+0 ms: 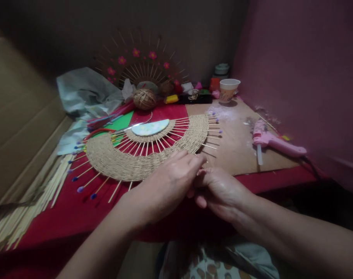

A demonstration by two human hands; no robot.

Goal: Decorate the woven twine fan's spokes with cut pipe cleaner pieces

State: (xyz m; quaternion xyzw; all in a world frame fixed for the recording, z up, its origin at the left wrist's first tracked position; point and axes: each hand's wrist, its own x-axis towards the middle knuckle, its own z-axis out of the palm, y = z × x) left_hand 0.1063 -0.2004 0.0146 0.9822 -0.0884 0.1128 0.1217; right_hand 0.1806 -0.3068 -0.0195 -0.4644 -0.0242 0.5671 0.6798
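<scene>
Though densely woven in tan cord, ribs partly bare-tipped, partly tipped with purple or blue balls: half-round fan with pale-blue hub, on red-clothed table, toward ten o'clock from left hand and right hand. Hands together, fingers curled inward; cannot tell any hold between them. On paper cup toward one o'clock, print too blurred for reading.

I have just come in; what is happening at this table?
A person holds the left hand and right hand together by the near edge of a woven fan; what their fingers pinch, if anything, is hidden. Several sticks at the fan's sides have purple or blue balls; some nearer ones are bare. A pink glue gun lies to the right.
</scene>
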